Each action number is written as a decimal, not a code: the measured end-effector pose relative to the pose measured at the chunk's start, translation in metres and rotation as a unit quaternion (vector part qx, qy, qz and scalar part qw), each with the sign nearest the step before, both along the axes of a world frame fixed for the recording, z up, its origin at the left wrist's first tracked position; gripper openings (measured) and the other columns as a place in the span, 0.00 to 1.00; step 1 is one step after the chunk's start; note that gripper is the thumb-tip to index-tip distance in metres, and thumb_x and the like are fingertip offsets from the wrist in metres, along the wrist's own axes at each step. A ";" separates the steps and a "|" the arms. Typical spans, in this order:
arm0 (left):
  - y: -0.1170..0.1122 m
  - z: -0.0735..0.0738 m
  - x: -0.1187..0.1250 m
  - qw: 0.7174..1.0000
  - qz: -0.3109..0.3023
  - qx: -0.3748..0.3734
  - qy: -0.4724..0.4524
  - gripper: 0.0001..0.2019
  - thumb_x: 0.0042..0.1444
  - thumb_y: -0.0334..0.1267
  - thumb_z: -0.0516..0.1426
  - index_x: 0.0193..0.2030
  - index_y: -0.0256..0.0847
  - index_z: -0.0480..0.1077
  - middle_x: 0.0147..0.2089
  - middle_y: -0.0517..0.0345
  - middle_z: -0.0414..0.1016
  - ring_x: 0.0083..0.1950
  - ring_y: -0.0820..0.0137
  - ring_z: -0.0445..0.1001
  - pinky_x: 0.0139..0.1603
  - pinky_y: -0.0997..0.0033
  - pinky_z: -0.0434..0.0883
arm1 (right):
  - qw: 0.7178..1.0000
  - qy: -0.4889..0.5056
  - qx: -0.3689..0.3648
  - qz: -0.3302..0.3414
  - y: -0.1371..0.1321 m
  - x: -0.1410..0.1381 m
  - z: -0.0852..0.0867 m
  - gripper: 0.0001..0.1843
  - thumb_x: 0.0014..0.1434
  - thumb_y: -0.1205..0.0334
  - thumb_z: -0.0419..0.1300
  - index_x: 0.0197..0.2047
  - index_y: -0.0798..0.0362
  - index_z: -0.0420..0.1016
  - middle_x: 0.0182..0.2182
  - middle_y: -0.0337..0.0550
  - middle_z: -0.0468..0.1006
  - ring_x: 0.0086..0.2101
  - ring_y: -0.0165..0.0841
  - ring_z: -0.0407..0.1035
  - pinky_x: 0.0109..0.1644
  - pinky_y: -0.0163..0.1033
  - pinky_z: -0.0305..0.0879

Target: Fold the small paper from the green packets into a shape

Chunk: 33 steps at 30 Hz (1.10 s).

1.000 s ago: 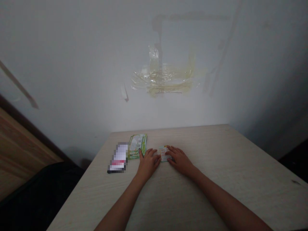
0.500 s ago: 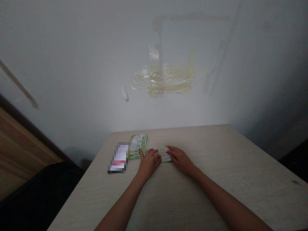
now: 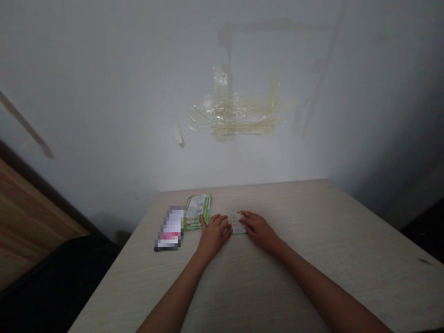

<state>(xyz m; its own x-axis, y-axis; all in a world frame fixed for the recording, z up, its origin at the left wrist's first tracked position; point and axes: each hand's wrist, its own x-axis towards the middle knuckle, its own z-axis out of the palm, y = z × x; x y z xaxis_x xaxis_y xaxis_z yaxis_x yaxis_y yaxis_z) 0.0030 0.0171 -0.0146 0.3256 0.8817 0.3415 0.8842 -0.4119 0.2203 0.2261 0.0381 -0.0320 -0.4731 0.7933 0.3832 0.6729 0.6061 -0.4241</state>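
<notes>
A small printed piece [image 3: 237, 224], pale with reddish print and a green lower edge, lies flat on the table between my hands. Whether it is a card or a packet I cannot tell. My left hand [image 3: 214, 235] rests palm down with its fingers spread, the fingertips at the piece's left edge. Stretched over its right side are the fingers of my right hand [image 3: 260, 230], which touch its top. Just left of my left hand sits a stack of green and white printed packets [image 3: 198, 210], with my left thumb close to its right edge.
A phone-like flat object [image 3: 170, 229], its face blurred out, lies left of the packets. The pale wood table [image 3: 239, 286] meets a white wall [image 3: 138, 115] bearing clear tape [image 3: 239, 113]. A dark cloth-like shape [image 3: 62, 277] and wooden panel [image 3: 21, 208] are at the left.
Almost nothing differs. The view has shifted very slightly, and the small printed piece seems to lie a little flatter between my hands.
</notes>
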 end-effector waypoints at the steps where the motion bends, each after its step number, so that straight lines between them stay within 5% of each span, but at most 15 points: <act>1: 0.001 0.000 0.000 1.000 -0.003 0.001 0.007 0.07 0.60 0.44 0.55 0.43 0.54 0.73 0.60 0.62 0.71 0.65 0.56 0.61 0.62 0.22 0.35 | 1.000 -0.001 0.002 0.000 0.000 0.000 0.000 0.20 0.64 0.65 0.52 0.57 0.51 0.71 0.61 0.47 0.67 0.61 0.38 0.59 0.66 0.50 0.54; 8: 0.003 0.002 -0.002 0.998 -0.044 0.006 0.040 0.13 0.63 0.43 0.51 0.52 0.56 0.69 0.59 0.60 0.73 0.68 0.56 0.57 0.62 0.22 0.31 | 1.000 -0.018 0.008 0.000 -0.002 -0.001 0.003 0.19 0.65 0.64 0.51 0.57 0.51 0.72 0.61 0.47 0.68 0.61 0.38 0.59 0.66 0.49 0.53; 33: 0.014 0.002 -0.001 0.998 -0.062 0.003 0.026 0.13 0.61 0.44 0.53 0.51 0.56 0.71 0.60 0.60 0.72 0.68 0.56 0.58 0.63 0.25 0.25 | 1.000 -0.009 -0.018 -0.010 -0.003 -0.002 0.003 0.21 0.65 0.63 0.49 0.60 0.54 0.66 0.58 0.50 0.70 0.61 0.39 0.59 0.66 0.50 0.54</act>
<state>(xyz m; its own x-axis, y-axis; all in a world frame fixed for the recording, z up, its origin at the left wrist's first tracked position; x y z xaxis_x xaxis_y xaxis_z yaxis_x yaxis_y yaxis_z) 0.0018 0.0315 -0.0130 0.4488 0.8316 0.3272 0.8367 -0.5196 0.1731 0.2239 0.0354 -0.0289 -0.4637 0.8156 0.3460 0.6924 0.5773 -0.4328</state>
